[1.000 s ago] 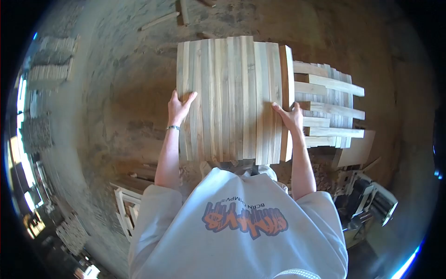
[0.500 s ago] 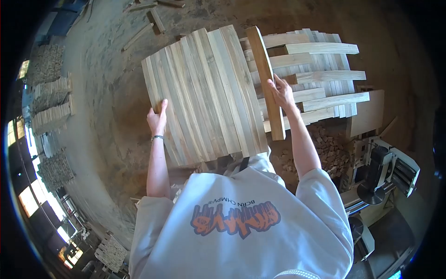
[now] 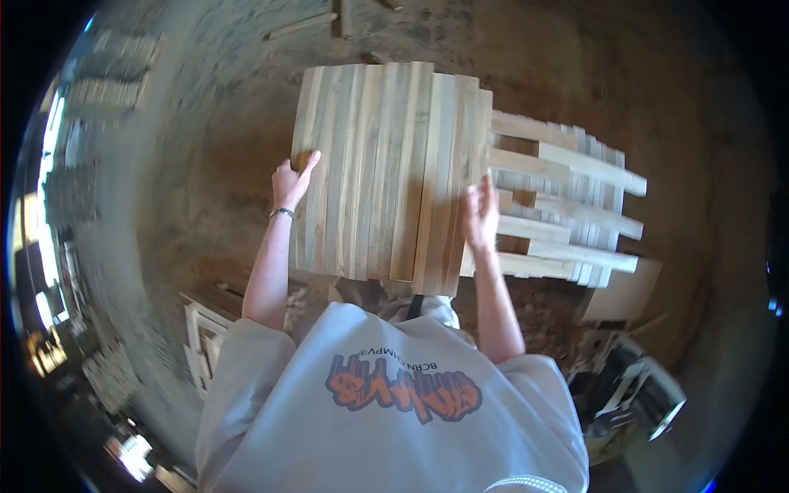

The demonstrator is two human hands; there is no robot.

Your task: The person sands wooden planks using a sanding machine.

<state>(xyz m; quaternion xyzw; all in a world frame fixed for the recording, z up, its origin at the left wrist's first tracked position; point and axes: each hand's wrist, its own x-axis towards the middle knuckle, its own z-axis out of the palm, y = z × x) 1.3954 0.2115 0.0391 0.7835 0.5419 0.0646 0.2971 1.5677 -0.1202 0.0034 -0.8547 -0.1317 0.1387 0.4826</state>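
Note:
A row of pale wooden strips (image 3: 362, 172) lies side by side in front of me, its ends uneven. Those toward the right sit lower than the others. My left hand (image 3: 292, 182) is closed on the left edge, thumb over the top face and the other fingers partly hidden. At the right edge, my right hand (image 3: 482, 215) rests against the outermost strip, fingers stretched out and slightly blurred. Part of that strip is hidden behind the hand.
To the right stands a stack of wooden strips (image 3: 604, 214) with crosswise pieces (image 3: 588, 167) on top. A machine (image 3: 633, 386) is at the lower right, beside a light board (image 3: 622, 289). Loose wood pieces (image 3: 302, 25) lie on the floor ahead. Stacked wood (image 3: 103, 94) stands far left.
The separate board my right hand held upright has come over to the row's right side. My right hand moved down and left to the edge; the view has turned.

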